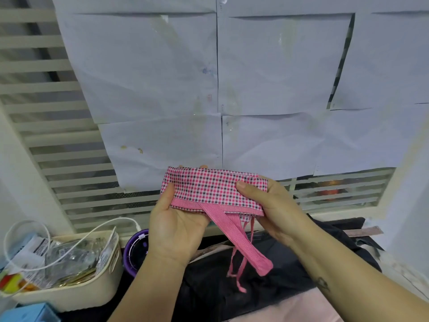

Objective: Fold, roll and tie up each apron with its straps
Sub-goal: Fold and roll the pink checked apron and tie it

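Note:
A pink checked apron [209, 187], folded into a narrow band, is held up in the air in front of a papered window. My left hand [176, 226] grips its left end from below, thumb on the front. My right hand [267, 203] grips the right end, thumb pressed on the cloth. A wide pink strap [239, 238] hangs down from the lower hem in a loop. Thin pink ties [239, 273] dangle beside it, over black cloth.
A cream basket [76, 289] with packets and a white cable sits at lower left. A purple round container [135, 249] stands beside it. Black fabric [267, 287] lies below the hands, and a blue box [27, 313] sits at the bottom left corner.

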The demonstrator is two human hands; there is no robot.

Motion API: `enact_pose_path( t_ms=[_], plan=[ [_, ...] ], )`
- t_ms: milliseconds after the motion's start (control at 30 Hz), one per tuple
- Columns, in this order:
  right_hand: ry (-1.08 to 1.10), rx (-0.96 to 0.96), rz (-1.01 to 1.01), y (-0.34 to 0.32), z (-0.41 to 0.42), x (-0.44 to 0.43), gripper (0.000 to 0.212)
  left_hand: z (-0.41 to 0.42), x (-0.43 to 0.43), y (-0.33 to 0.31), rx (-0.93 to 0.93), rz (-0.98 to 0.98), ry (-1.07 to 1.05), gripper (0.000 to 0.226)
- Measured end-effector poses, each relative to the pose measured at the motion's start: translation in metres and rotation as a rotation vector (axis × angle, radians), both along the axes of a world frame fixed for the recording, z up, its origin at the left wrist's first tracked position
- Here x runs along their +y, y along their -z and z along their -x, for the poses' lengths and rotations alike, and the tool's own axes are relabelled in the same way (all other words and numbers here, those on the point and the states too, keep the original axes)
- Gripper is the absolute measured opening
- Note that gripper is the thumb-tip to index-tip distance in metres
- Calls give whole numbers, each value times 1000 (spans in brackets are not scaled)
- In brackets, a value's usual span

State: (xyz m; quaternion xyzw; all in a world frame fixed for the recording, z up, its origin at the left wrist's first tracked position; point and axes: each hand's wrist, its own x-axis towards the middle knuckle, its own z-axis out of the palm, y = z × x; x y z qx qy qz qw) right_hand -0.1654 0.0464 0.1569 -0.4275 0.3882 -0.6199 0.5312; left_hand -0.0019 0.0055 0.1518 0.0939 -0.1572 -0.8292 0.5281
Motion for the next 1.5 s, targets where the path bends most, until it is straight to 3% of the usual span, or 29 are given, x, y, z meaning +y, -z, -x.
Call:
enact_pose_path(
  t_ms=[133,200,233,300,400,433,500,567,667,767,833,933,1033,1200,1300,1367,1500],
  plan=[
    [200,458,82,-6,1,-1,6,-1,-15,8,-140,-105,-121,26],
    [247,492,68,-10,7,-2,6,-6,-23,7,-382,-37,-215,39],
    [265,483,52,-13,11,-3,8,-11,-24,6,-617,51,-314,51],
    [285,455,4,-17,16,-4,11,-17,-13,0,-1163,463,-542,66],
    [297,460,-48,-19,12,-8,11,-3,19,-5,-1593,1338,-458,75],
    [284,455,-49,-19,8,-9,11,6,27,-4,-1746,1499,-403,84],
    [263,454,-35,-18,1,-10,13,23,33,3,-1906,1543,-382,103],
    [252,412,-46,-17,-2,-11,15,31,32,5,-1937,1493,-484,109],
    [214,320,-102,-21,3,-9,20,27,25,6,-1974,1535,-522,89],
    [164,297,-160,-25,9,-5,21,17,16,2,-2049,1514,-391,82],
    [149,310,-182,-26,10,-3,19,16,17,0,-2085,1505,-245,92],
    [183,427,-181,-25,9,-7,16,23,29,-4,-2028,1343,43,109],
    [177,483,-168,-25,2,-10,10,35,27,0,-2018,1294,-223,103],
    [64,446,-223,-27,3,-9,25,29,9,9,-1760,1219,-474,69],
    [-112,313,-257,-35,12,-3,32,18,5,8,-1496,1027,-332,37],
    [-173,364,-239,-42,17,3,28,11,4,4,-1325,861,-182,22],
    [-150,525,-190,-44,23,7,7,5,1,5,-1131,707,-12,37]
  ],
)
